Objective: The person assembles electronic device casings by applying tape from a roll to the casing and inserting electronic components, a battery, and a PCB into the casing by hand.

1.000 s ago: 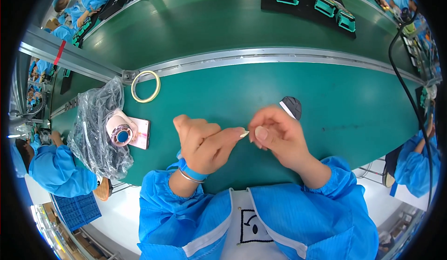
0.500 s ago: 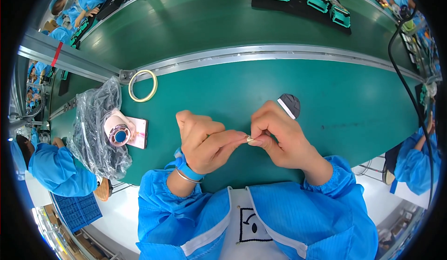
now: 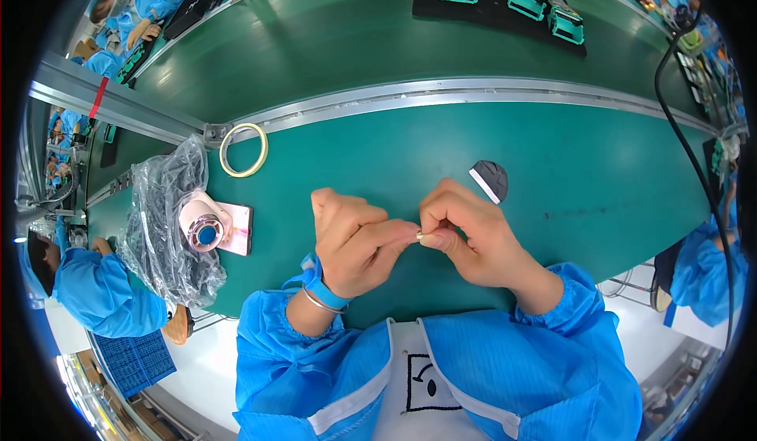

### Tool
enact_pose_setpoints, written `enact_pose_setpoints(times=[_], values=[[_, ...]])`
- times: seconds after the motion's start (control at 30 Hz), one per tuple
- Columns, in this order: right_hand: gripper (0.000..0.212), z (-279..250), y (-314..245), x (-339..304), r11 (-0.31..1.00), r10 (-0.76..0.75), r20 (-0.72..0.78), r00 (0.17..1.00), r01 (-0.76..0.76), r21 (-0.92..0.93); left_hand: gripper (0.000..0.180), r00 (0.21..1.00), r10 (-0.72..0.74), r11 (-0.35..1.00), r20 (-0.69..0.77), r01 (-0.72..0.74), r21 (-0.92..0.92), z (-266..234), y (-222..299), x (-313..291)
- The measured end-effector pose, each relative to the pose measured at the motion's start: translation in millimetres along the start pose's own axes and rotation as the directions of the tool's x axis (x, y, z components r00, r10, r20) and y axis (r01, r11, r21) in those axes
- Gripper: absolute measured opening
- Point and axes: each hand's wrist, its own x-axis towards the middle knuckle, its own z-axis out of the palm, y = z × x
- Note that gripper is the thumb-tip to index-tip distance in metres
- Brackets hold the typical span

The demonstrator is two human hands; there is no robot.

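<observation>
Two hands meet at the middle of the frame, above the near edge of the green counter (image 3: 599, 173). Plenty of bare counter sits to the right and behind them. At left, a crinkly clear plastic bag (image 3: 162, 220) lies by a pink device (image 3: 206, 226), with a tape ring (image 3: 243, 150) further up. A small grey piece (image 3: 490, 179) sits upper right of the hands. Left hand (image 3: 351, 240) and right hand (image 3: 469, 232) both pinch a tiny pale part (image 3: 420, 237) between fingertips; it's too small to make out.

I see both forearms entering from the lower edge in blue sleeves. My left hand (image 3: 353, 240) and right hand (image 3: 471, 232) meet at centre, fingers curled, thumb and forefinger tips pinched together in a closed grip.
</observation>
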Motion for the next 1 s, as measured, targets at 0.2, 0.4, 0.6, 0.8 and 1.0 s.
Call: enact_pose_setpoints(times=[0.2,0.4,0.6,0.8,1.0], values=[[0.007,-2,0,1,0.985,-0.051,-0.145,0.988,0.074,0.155,0.019,0.964,-0.266,0.93,-0.008,0.255,-0.265,4,5,0],[0.014,2,5,2,0.992,-0.115,-0.267,0.957,0.126,0.024,0.012,0.906,-0.418,0.746,0.062,0.382,-0.545,5,3,-5],[0.024,18,6,0,0.936,-0.305,-0.246,0.92,0.242,-0.254,0.008,0.869,-0.487,0.685,0.085,0.441,-0.58,9,5,-7],[0.024,24,12,1,0.935,-0.323,-0.248,0.913,0.266,-0.236,0.01,0.88,-0.469,0.659,0.071,0.402,-0.635,11,-2,-13],[0.021,21,8,3,0.983,-0.174,-0.246,0.954,0.153,-0.102,0.007,0.861,-0.496,0.613,0.107,0.435,-0.659,12,-4,-8]])
